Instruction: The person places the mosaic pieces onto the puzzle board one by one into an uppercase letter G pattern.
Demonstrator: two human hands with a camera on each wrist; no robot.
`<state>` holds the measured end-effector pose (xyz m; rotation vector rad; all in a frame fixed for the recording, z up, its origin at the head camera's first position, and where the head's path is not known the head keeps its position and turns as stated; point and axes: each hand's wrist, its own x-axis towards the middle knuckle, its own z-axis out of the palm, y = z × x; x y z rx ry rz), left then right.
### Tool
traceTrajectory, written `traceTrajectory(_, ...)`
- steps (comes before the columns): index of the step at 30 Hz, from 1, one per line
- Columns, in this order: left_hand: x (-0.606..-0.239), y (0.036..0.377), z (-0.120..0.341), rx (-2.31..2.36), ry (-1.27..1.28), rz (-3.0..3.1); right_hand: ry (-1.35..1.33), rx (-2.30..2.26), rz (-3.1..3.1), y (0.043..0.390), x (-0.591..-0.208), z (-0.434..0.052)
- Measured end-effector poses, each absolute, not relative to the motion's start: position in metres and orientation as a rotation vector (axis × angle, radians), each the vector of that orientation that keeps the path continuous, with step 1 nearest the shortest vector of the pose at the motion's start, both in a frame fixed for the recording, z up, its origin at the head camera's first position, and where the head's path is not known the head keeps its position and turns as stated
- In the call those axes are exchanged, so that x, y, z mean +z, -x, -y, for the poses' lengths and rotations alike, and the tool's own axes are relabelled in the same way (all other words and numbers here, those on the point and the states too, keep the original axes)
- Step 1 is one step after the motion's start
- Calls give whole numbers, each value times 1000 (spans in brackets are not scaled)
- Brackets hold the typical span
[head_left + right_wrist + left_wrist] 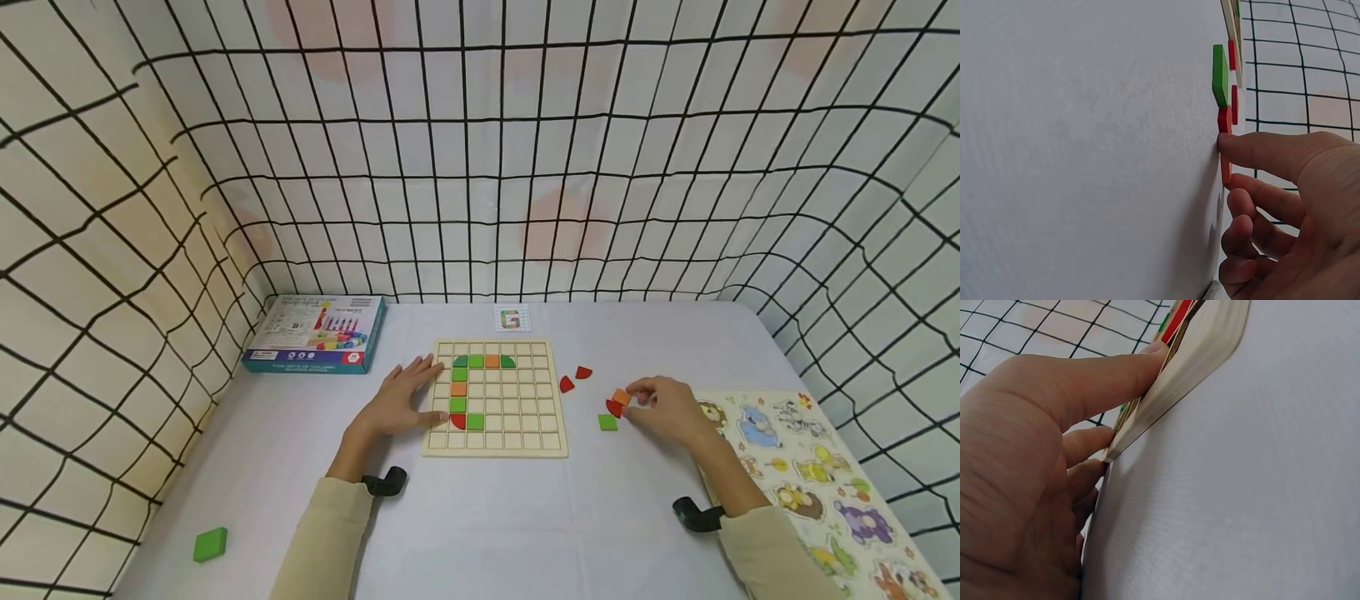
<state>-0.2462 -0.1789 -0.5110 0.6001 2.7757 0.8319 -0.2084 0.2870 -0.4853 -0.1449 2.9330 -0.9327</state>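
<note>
My left hand [393, 402] rests along the left edge of a wooden grid board [517, 417], thumb and fingers spread on its rim. Green, orange and red tiles lie in the grid: a top row with a green square [476, 361], a column with an orange square [458, 389], and a red quarter-round [457, 422] beside another green square [475, 422] below. Right of the board, my right hand [667, 407] pinches an orange square tile [622, 397] between thumb and index finger. A red quarter-round tile [1224, 119] and a green square tile [1219, 75] lie close by.
Two red quarter-round tiles, one a red piece [583, 372], lie between board and right hand. A pattern card [513, 317] stands behind the board. A boxed game [315, 333], an animal puzzle board [795, 475] and a lone green block [210, 544] lie around. Black netting surrounds the table.
</note>
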Motion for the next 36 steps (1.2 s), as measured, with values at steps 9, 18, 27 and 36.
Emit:
traceTrajectory(9,-514,245,177,819,-592,-2785,142,-936,-2944,212,-487,-289)
traceTrajectory(18,-516,246,175,810,-586,-2798,142,-956,-2982,214,-486,-287)
traceTrajectory(27,-514,246,175,866,-571,-2786,172,-994,-2981,217,-477,-270)
traceTrajectory(36,-516,245,175,891,-570,-2798,216,-1052,-2943,219,-474,-247)
